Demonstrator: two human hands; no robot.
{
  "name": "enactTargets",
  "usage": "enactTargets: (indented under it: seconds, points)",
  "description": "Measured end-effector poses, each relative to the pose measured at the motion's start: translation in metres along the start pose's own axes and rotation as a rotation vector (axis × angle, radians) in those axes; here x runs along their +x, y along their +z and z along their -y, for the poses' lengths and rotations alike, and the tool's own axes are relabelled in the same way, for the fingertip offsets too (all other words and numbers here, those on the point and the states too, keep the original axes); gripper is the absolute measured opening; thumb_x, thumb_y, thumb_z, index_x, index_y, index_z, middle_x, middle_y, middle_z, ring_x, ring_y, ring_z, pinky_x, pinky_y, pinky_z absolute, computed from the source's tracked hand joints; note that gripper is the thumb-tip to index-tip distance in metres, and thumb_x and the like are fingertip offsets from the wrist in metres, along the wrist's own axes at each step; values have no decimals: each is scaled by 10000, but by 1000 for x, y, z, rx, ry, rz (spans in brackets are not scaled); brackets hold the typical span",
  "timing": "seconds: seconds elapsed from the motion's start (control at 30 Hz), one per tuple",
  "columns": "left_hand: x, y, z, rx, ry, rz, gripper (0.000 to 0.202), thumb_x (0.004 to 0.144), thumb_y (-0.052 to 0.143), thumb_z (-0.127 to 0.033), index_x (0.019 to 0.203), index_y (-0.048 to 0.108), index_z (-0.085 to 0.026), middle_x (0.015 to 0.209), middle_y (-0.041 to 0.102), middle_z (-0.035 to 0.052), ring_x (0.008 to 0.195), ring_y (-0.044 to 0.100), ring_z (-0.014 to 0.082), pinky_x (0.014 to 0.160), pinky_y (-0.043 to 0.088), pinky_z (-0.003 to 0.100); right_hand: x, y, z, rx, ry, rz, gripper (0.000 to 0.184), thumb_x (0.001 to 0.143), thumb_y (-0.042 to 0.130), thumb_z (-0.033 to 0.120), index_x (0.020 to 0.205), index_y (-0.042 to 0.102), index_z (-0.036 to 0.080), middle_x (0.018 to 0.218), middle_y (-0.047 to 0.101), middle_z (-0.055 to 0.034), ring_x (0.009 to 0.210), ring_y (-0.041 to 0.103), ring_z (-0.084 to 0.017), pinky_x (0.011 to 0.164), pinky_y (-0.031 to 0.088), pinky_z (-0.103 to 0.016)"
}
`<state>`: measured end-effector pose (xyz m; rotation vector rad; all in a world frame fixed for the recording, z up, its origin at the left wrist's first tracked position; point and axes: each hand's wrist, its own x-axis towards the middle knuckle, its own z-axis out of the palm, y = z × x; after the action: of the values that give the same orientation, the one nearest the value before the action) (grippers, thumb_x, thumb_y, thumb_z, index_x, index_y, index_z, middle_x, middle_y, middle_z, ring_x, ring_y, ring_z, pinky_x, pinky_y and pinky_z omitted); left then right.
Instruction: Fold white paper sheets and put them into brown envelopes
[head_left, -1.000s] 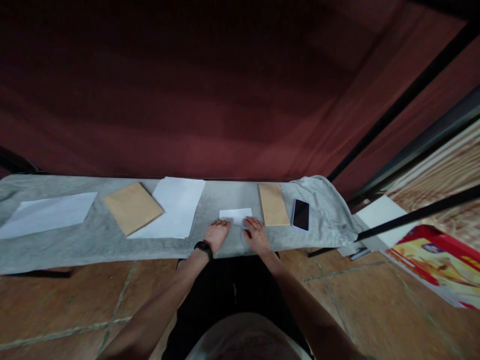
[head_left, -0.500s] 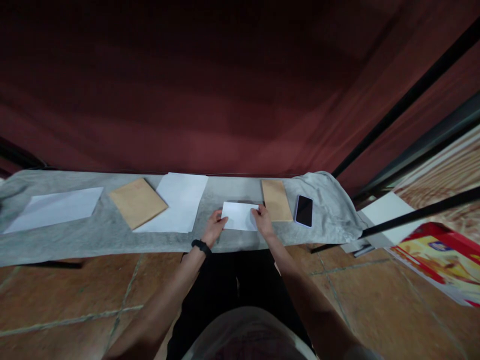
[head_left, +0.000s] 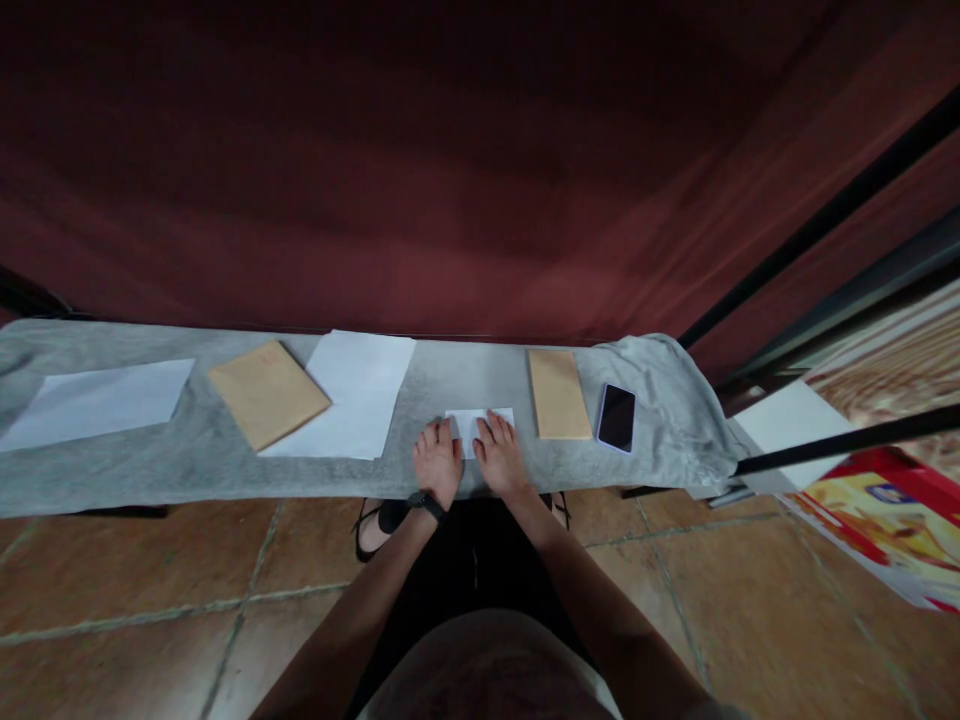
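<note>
A small folded piece of white paper (head_left: pixel 468 432) lies on the grey cloth close to the table's front edge. My left hand (head_left: pixel 438 462) rests flat at its left side, fingers stretched forward. On the right part of the paper lies my right hand (head_left: pixel 499 455), its fingers spread and pressing down. Both hands cover much of the sheet between them. To the right of my right hand is a brown envelope (head_left: pixel 559 395). White sheets (head_left: pixel 367 385) lie left of my left hand, with another brown envelope (head_left: pixel 268 394) overlapping their left side.
The grey cloth (head_left: pixel 480 375) covers a long narrow table against a dark red wall. A phone (head_left: pixel 617 418) lies right of the envelope. At far left is another white sheet (head_left: pixel 97 402). A black bar (head_left: pixel 847 440) and a red-and-yellow box (head_left: pixel 892 520) are at right.
Both hands have let go of the paper's side edges, where they held it between thumb and fingers, and now lie flat on it. The paper is down on the cloth.
</note>
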<state>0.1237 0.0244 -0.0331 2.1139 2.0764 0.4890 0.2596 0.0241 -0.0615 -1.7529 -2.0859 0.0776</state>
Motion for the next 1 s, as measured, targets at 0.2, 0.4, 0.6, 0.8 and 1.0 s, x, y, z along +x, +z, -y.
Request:
enactTargets:
  seconds: [0.2,0.4,0.6,0.8,1.0]
  points:
    - [-5,22,0,56,308,133,569,981,294,-212,1546,342,-169,1607,351,111,1504,276,234,1223,227,467,-11,7,0,-40,13,42,490,1029,368,243,1505,425,142,1588,376,-120,1476,336,-251,1215,249,-467]
    - [-4,18,16,66,317,133,640,996,329,-423,1554,312,-111,1620,296,149,1519,230,258,1242,182,459,-15,4,-15,-87,25,-18,553,1035,387,335,1523,370,78,1581,366,-178,1472,339,-280,1198,276,-479]
    - [-7,16,5,64,355,143,596,1019,275,-358,1542,329,-77,1621,289,151,1523,213,249,1258,122,474,-21,2,-19,-102,25,-16,558,1043,337,328,1531,344,57,1587,344,-197,1465,345,-284,1185,285,-498]
    - [1,27,-10,25,461,188,553,1030,277,-358,1541,358,-164,1639,275,83,1530,190,203,1262,116,424,-24,-4,-18,-146,-21,9,525,1044,275,242,1525,358,47,1579,362,-198,1471,318,-293,1186,266,-514]
    - [10,27,2,8,637,184,643,1009,342,-530,1544,347,-174,1637,279,99,1533,181,222,1257,109,448,-37,-11,-24,-186,-33,27,547,1039,311,251,1548,303,52,1594,339,-191,1474,313,-278,1193,263,-495]
